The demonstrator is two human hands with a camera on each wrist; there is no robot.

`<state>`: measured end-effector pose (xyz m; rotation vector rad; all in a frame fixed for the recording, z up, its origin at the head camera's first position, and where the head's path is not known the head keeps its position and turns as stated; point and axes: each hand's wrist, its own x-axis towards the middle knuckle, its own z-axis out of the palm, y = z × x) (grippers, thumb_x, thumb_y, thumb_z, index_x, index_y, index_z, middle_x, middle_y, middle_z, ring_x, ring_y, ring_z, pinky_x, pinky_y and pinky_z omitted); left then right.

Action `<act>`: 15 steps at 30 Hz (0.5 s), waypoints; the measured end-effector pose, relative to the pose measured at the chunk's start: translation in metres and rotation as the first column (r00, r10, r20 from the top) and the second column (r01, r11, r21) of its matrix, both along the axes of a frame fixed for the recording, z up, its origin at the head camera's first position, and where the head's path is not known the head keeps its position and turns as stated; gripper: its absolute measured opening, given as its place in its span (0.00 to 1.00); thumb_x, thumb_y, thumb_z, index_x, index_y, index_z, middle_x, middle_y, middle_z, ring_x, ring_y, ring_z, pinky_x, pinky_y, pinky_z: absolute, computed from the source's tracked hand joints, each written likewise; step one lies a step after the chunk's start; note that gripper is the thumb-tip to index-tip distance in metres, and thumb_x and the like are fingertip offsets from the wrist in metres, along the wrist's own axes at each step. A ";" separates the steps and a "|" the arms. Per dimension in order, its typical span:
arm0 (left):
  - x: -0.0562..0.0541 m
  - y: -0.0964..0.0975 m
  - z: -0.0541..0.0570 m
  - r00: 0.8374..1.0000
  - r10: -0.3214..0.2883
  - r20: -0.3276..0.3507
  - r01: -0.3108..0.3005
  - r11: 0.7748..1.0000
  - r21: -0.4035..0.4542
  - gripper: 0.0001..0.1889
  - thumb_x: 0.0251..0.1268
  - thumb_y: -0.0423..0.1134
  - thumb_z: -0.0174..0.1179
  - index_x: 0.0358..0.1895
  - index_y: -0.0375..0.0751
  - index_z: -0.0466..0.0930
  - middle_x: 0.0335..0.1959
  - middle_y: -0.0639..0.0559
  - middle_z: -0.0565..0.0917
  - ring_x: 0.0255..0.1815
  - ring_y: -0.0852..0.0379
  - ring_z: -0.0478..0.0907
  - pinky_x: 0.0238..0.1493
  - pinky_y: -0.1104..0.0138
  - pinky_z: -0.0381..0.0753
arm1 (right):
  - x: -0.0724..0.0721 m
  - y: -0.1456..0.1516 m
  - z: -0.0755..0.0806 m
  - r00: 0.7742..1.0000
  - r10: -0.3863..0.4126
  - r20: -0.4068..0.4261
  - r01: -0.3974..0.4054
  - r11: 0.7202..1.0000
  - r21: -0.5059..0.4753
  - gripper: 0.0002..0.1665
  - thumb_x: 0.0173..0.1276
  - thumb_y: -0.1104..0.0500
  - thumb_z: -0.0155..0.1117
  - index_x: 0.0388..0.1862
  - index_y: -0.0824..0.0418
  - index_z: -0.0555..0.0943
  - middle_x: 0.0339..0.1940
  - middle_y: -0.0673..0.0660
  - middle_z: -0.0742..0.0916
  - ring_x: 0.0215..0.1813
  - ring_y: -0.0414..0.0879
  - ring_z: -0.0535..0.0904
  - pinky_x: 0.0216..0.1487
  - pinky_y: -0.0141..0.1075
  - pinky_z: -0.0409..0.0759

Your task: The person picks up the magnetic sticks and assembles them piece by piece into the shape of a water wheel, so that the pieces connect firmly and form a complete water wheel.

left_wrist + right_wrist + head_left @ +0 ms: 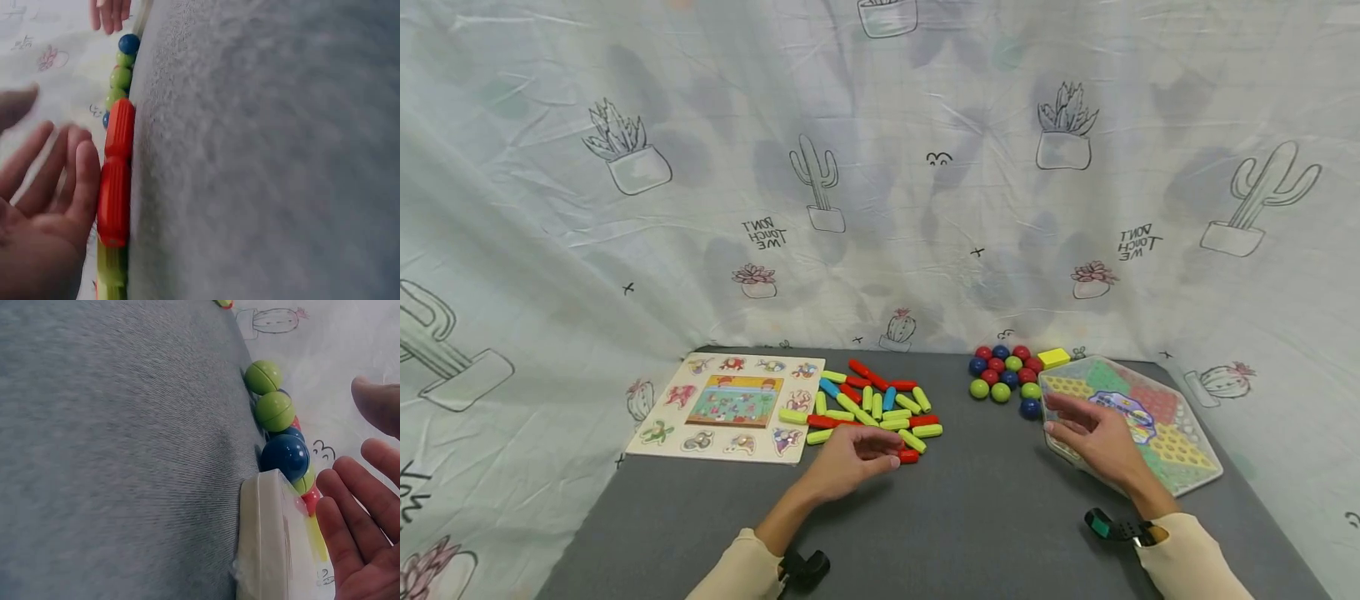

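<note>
In the head view my left hand (848, 463) hovers at the near edge of a spread of red, blue and yellow-green plastic sticks (865, 412). Its fingers are loosely bent and grip nothing. The left wrist view has a red stick (114, 200) beside those relaxed fingers; whether they touch cannot be told. My right hand (1099, 437) is held over the left part of a clear-lidded hexagonal board game box (1197, 482), its fingers loosely extended and holding nothing. Just beyond its fingertips lies a blue ball (1030, 408). The hand hides part of the box.
Red, blue and green balls (1000, 392) cluster at the back right, near a yellow block (1053, 358). A wooden puzzle board (718, 452) with animal pieces lies on the left. Grey cloth (970, 517) covers the table, and a patterned curtain (880, 192) hangs behind it.
</note>
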<state>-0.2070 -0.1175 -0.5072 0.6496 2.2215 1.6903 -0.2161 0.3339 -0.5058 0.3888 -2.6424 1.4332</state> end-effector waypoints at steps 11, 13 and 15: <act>-0.002 0.021 -0.009 0.909 -0.024 -0.417 -0.105 0.953 -0.283 0.12 0.69 0.30 0.74 0.53 0.38 0.92 0.43 0.51 0.90 0.37 0.62 0.80 0.39 0.67 0.84 | -0.021 -0.006 -0.005 0.999 -0.017 0.030 0.015 0.998 0.065 0.33 0.79 0.50 0.73 0.77 0.63 0.79 0.71 0.66 0.87 0.71 0.67 0.83 0.55 0.25 0.84; -0.007 0.022 -0.021 0.875 -0.056 -0.481 -0.122 0.936 -0.331 0.11 0.69 0.31 0.74 0.52 0.41 0.92 0.46 0.51 0.90 0.42 0.58 0.82 0.44 0.63 0.85 | -0.023 -0.007 -0.007 0.999 -0.032 -0.002 0.032 0.992 0.119 0.32 0.78 0.49 0.74 0.75 0.61 0.81 0.69 0.63 0.88 0.69 0.64 0.85 0.55 0.25 0.83; -0.013 0.021 -0.037 0.848 -0.072 -0.525 -0.151 0.917 -0.369 0.11 0.69 0.33 0.74 0.52 0.45 0.93 0.47 0.53 0.90 0.46 0.57 0.83 0.48 0.60 0.85 | -0.026 -0.009 -0.010 0.998 -0.039 -0.040 0.045 0.985 0.169 0.31 0.77 0.49 0.76 0.73 0.60 0.83 0.67 0.61 0.90 0.67 0.62 0.87 0.56 0.29 0.84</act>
